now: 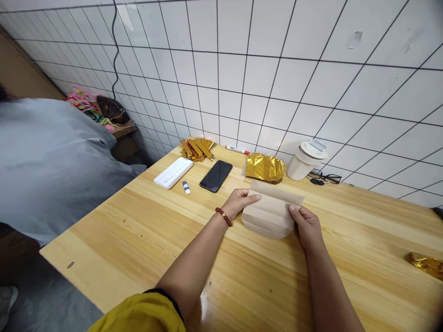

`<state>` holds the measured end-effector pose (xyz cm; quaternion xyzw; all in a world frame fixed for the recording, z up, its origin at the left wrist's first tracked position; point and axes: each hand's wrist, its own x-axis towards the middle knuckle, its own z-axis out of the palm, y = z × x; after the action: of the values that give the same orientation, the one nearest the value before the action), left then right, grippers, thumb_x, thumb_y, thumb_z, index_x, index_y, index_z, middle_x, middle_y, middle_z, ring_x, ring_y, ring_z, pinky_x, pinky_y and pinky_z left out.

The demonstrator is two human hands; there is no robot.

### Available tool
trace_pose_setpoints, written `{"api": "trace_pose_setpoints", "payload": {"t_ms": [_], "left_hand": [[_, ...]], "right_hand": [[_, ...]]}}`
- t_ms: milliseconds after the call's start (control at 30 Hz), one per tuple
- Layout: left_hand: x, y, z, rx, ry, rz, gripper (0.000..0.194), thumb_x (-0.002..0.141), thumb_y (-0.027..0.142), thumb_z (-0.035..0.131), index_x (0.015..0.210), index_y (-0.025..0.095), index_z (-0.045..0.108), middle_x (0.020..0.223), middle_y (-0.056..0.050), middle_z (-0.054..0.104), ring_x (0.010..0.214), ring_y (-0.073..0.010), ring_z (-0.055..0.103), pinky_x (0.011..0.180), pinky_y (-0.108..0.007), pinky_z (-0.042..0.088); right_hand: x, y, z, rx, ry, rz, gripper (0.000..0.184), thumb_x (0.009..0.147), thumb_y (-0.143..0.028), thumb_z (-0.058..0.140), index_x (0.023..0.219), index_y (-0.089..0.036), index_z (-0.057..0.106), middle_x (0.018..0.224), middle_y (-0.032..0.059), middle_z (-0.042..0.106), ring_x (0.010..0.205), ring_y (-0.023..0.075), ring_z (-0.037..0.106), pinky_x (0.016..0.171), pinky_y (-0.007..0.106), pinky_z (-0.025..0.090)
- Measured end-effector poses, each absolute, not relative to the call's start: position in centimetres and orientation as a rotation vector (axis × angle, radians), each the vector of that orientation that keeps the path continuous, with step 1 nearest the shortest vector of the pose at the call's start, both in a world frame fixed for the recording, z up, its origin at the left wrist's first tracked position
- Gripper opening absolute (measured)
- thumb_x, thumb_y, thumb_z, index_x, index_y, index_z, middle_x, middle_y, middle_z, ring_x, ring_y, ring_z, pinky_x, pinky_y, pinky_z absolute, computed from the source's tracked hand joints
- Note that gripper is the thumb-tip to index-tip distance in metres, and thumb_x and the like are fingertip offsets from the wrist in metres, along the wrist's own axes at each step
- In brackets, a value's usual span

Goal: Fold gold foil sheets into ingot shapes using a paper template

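Pale brown-grey paper sheet (pixel 272 212), crossed by several parallel creases, held in front of the person above a light wooden counter (pixel 138 240). Whether its lower edge touches the wood, cannot tell.

Left hand (pixel 238 203): grip clamped on the sheet's left edge, thumb laid flat on the upper face. Reddish beaded bracelet (pixel 223 216) at that wrist; mustard sleeve (pixel 141 316) further up the arm. Right hand (pixel 308 226): grip clamped on the opposite edge, thumb pressed on the face, other fingers mostly hidden behind. Sheet spans the gap between both hands, its far flap tilted up.

Just beyond the sheet: gold foil stack (pixel 265 168), wrinkled and shiny. To its right, white lidded cup (pixel 302 161), with dark-framed glasses (pixel 323 177) beside it. Behind the stack, toward the left, red-capped marker (pixel 237 150) near the tiled wall (pixel 242 69).

Left of the hands: black phone (pixel 216 175), small blue-and-white tube (pixel 186 187), white rectangular device (pixel 173 173). Gold strips (pixel 198 148) heaped at the far corner. Another gold piece (pixel 426 265) at the right margin, well apart.

Co-worker in a grey-blue shirt (pixel 62 161) at far left, off the counter's side.
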<state>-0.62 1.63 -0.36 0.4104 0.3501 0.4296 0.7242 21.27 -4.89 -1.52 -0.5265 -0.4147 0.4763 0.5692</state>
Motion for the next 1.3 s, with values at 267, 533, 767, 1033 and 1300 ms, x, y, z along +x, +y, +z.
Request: {"api": "trace_pose_setpoints", "payload": {"t_ms": [267, 533, 767, 1033, 1300], "left_hand": [[-0.31, 1.50, -0.34, 0.945, 0.824, 0.992, 0.046, 0.051, 0.048, 0.090, 0.069, 0.011, 0.070, 0.068, -0.001, 0.067, 0.059, -0.0102, 0.056, 0.060, -0.024, 0.042], [-0.23, 1.37, -0.26, 0.959, 0.829, 0.956, 0.048, 0.048, 0.046, 0.091, 0.078, 0.012, 0.075, 0.075, -0.003, 0.072, 0.063, -0.0128, 0.060, 0.064, -0.026, 0.046], [-0.19, 1.42, -0.55, 0.947, 0.855, 0.946, 0.045, 0.049, 0.049, 0.090, 0.068, 0.012, 0.073, 0.064, -0.002, 0.067, 0.058, -0.0129, 0.056, 0.060, -0.027, 0.044], [0.04, 1.47, -0.26, 0.887, 0.805, 1.026, 0.045, 0.056, 0.054, 0.086, 0.067, 0.013, 0.071, 0.063, -0.001, 0.065, 0.056, -0.0107, 0.054, 0.058, -0.024, 0.041], [0.17, 1.36, -0.36, 0.897, 0.788, 0.979, 0.050, 0.048, 0.045, 0.092, 0.083, 0.013, 0.077, 0.074, -0.003, 0.073, 0.066, -0.0152, 0.062, 0.069, -0.029, 0.048]], "right_hand": [[21.43, -5.13, -1.72, -1.226, -0.934, 1.207, 0.032, 0.069, -0.049, 0.082, 0.089, -0.024, 0.080, 0.080, 0.0032, 0.078, 0.065, 0.0217, 0.069, 0.059, 0.031, 0.054], [21.33, -5.06, -1.60, -1.213, -0.869, 1.177, 0.029, 0.066, -0.047, 0.085, 0.083, -0.024, 0.080, 0.077, 0.0016, 0.077, 0.065, 0.0192, 0.067, 0.062, 0.030, 0.054], [21.15, -4.93, -1.47, -1.264, -0.821, 1.126, 0.031, 0.067, -0.051, 0.083, 0.081, -0.024, 0.080, 0.072, 0.0013, 0.075, 0.061, 0.0209, 0.066, 0.055, 0.031, 0.052], [21.19, -4.79, -1.56, -1.303, -0.843, 1.069, 0.034, 0.066, -0.054, 0.082, 0.080, -0.023, 0.079, 0.074, 0.0018, 0.076, 0.062, 0.0213, 0.066, 0.057, 0.033, 0.054], [21.40, -4.80, -1.48, -1.238, -0.842, 1.135, 0.037, 0.063, -0.051, 0.085, 0.087, -0.023, 0.079, 0.079, 0.0037, 0.077, 0.066, 0.0231, 0.070, 0.061, 0.035, 0.056]]}}
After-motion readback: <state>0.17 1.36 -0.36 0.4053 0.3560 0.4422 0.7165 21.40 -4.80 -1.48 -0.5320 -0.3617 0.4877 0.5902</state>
